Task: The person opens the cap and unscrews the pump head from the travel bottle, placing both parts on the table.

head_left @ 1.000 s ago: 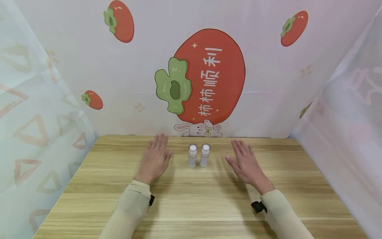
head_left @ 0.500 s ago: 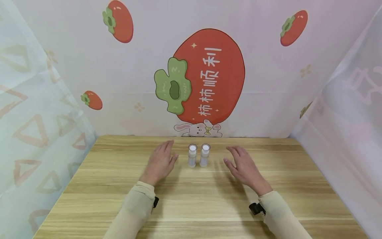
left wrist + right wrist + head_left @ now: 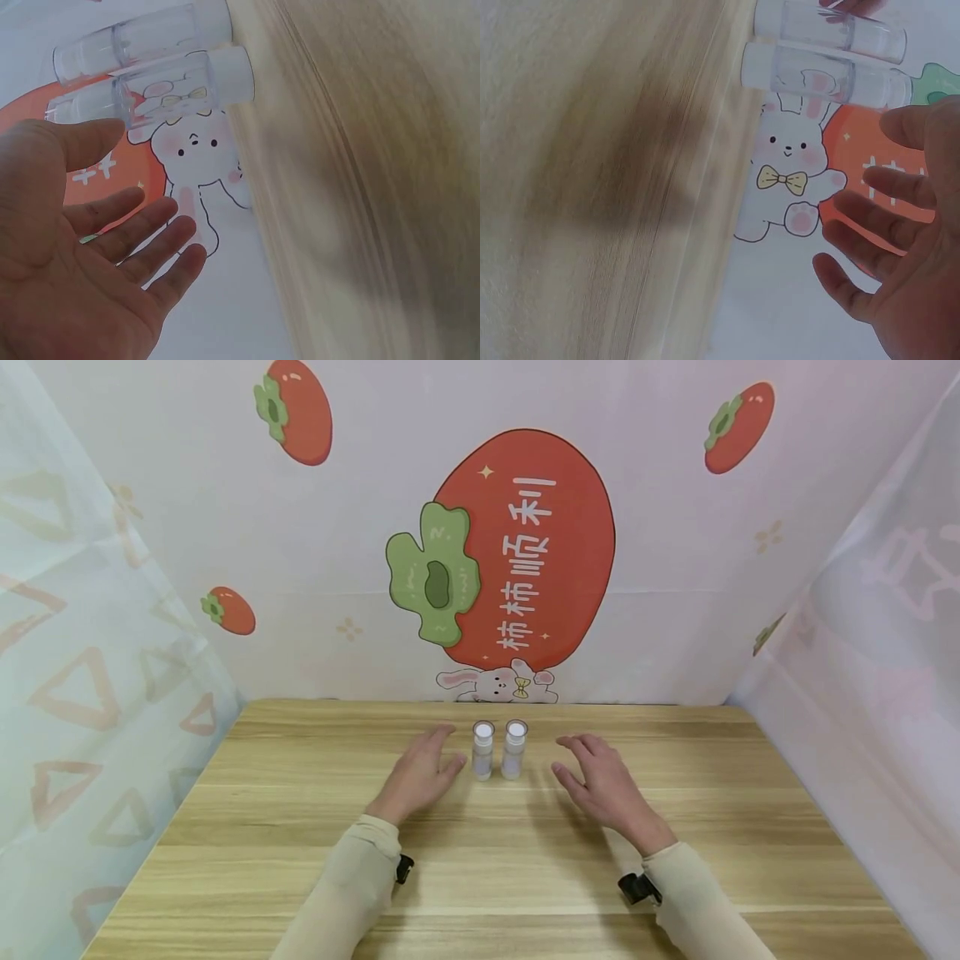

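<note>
Two small clear bottles with white bases and transparent caps stand upright side by side, the left bottle (image 3: 483, 756) and the right bottle (image 3: 513, 756). My left hand (image 3: 422, 774) is just left of the pair, its thumb near the left bottle but seemingly apart from it. In the left wrist view the fingers (image 3: 169, 225) are loosely spread and the palm holds nothing. Farther from the bottles, on the right, is my right hand (image 3: 606, 785). Its relaxed, slightly bent fingers (image 3: 874, 214) hold nothing in the right wrist view.
The bottles stand near the back of a wood-grain table (image 3: 480, 877). Behind it rises a backdrop (image 3: 660, 635) printed with red persimmons and a rabbit (image 3: 498, 685). Pale printed sheets close off the left side (image 3: 82, 718) and right side (image 3: 877, 693).
Both hands have moved inward toward the bottles, the left one farther. Their fingers, straight before, are now more bent. The bottles have stayed in place.
</note>
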Demonstrator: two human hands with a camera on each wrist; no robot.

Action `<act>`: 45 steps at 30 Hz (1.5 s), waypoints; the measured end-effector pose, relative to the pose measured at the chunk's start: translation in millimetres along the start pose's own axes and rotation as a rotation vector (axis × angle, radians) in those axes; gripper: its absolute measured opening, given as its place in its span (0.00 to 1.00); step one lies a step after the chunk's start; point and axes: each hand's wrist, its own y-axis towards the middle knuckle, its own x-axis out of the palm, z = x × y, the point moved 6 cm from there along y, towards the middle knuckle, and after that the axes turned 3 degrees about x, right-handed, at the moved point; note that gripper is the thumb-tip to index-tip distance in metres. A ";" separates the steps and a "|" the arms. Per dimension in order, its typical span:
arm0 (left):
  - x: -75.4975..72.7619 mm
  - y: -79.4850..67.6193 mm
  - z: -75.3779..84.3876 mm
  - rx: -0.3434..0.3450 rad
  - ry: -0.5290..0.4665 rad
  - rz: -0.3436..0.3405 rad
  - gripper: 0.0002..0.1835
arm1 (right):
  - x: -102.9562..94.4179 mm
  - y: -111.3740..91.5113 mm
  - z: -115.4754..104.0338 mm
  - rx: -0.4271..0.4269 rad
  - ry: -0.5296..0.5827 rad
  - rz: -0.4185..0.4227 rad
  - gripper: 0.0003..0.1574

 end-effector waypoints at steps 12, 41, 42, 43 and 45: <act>17.7 5.6 4.1 -0.027 -0.148 -0.028 0.30 | 3.1 -0.2 -11.9 -0.018 0.023 0.000 0.24; 43.2 20.0 6.4 -0.051 -0.386 0.070 0.22 | 5.1 -3.0 -22.4 -0.044 0.056 0.001 0.24; 43.4 20.2 6.7 -0.054 -0.388 0.072 0.21 | 5.2 -3.2 -22.4 -0.043 0.058 -0.001 0.24; 43.5 20.3 7.0 -0.057 -0.389 0.076 0.21 | 5.2 -3.3 -22.3 -0.041 0.059 -0.003 0.24; 43.9 20.3 7.6 -0.061 -0.388 0.080 0.20 | 5.2 -3.7 -22.1 -0.038 0.061 -0.005 0.24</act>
